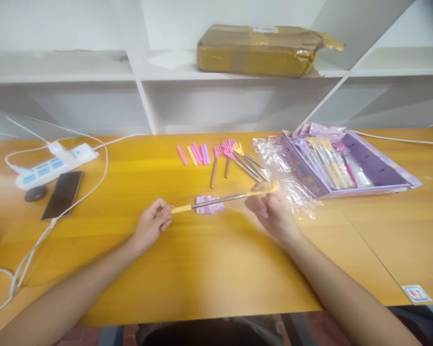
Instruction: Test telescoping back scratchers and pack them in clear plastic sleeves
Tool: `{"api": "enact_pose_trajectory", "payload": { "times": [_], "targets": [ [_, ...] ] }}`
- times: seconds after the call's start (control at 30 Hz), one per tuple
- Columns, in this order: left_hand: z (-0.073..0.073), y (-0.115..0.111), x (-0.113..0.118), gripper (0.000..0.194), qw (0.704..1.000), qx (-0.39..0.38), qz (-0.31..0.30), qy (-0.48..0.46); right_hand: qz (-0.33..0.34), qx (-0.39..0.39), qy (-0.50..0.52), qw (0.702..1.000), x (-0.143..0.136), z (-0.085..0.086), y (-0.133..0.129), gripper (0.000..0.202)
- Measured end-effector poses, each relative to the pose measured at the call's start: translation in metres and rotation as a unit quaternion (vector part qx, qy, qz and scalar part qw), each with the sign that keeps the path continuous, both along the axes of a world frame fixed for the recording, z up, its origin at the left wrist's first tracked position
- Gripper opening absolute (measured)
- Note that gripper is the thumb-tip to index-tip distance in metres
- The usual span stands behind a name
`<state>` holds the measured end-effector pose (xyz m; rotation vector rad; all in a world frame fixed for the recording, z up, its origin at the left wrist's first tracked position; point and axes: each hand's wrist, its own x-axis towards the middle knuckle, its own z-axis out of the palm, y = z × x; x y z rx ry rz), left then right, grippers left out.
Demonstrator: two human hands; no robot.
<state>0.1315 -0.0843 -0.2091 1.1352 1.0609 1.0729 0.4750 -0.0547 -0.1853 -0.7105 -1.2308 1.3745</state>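
Observation:
A yellow back scratcher (219,200) with a metal telescopic rod stretches between my two hands above the table. My left hand (154,220) pinches the end of its yellow handle. Around the hand-shaped yellow head, my right hand (269,206) has its fingers closed. Below the rod lies a small stack of purple-pink cards (210,205). Beyond it are several pink scratcher heads on metal rods (228,153), a yellow scratcher head (238,149) and several loose pink, yellow and purple handle sleeves (199,154).
At the right, an open purple box (373,158) holds several wrapped back scratchers, with clear plastic wrappers (281,168) beside it. A power strip (57,166), cables, a phone (62,194) and a black case (35,193) lie left. A taped parcel (256,50) rests on the shelf.

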Motion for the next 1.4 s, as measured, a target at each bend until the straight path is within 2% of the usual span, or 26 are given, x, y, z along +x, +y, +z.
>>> {"api": "enact_pose_trajectory", "payload": {
  "times": [0.13, 0.2, 0.3, 0.4, 0.57, 0.77, 1.0, 1.1, 1.2, 1.27, 1.33, 1.4],
  "targets": [
    [0.001, 0.0, -0.002, 0.037, 1.0, -0.01, -0.015, 0.005, -0.016, 0.033, -0.091, 0.995, 0.023, 0.009, 0.009, 0.039],
    [0.002, -0.002, -0.002, 0.035, 1.0, -0.011, -0.021, 0.01, -0.048, 0.059, -0.131, 0.988, 0.029, 0.014, 0.009, 0.039],
    [0.004, -0.001, -0.004, 0.034, 0.999, -0.014, -0.026, 0.02, -0.082, 0.096, -0.222, 0.967, 0.032, 0.017, 0.004, 0.032],
    [0.005, 0.004, -0.008, 0.035, 0.999, -0.019, -0.03, 0.032, -0.086, 0.103, -0.293, 0.947, 0.033, 0.015, 0.0, 0.039],
    [0.008, 0.011, -0.013, 0.037, 0.998, -0.023, -0.027, 0.06, -0.088, 0.014, -0.283, 0.955, 0.024, 0.002, -0.002, 0.042],
    [0.019, 0.008, -0.011, 0.039, 0.985, -0.03, -0.029, 0.17, -0.084, -0.066, -0.219, 0.97, 0.009, -0.004, 0.001, 0.045],
    [0.023, 0.005, -0.01, 0.037, 0.982, -0.034, -0.03, 0.185, -0.122, -0.111, -0.252, 0.954, -0.006, -0.004, -0.006, 0.058],
    [0.023, 0.005, -0.01, 0.037, 0.984, -0.035, -0.027, 0.175, -0.127, -0.107, -0.296, 0.941, -0.003, -0.003, -0.005, 0.06],
    [0.023, 0.006, -0.009, 0.039, 0.988, -0.042, -0.042, 0.142, -0.115, -0.043, -0.387, 0.914, 0.009, 0.0, 0.002, 0.064],
    [0.023, 0.006, -0.008, 0.038, 0.988, -0.042, -0.064, 0.134, -0.136, -0.004, -0.403, 0.905, 0.016, 0.002, 0.007, 0.068],
    [0.022, 0.004, -0.008, 0.036, 0.984, -0.032, -0.085, 0.156, -0.149, 0.001, -0.374, 0.915, 0.019, 0.003, 0.009, 0.068],
    [0.021, 0.001, -0.008, 0.034, 0.978, -0.019, -0.097, 0.185, -0.124, -0.004, -0.343, 0.931, 0.018, 0.003, 0.008, 0.066]
  ]
}}
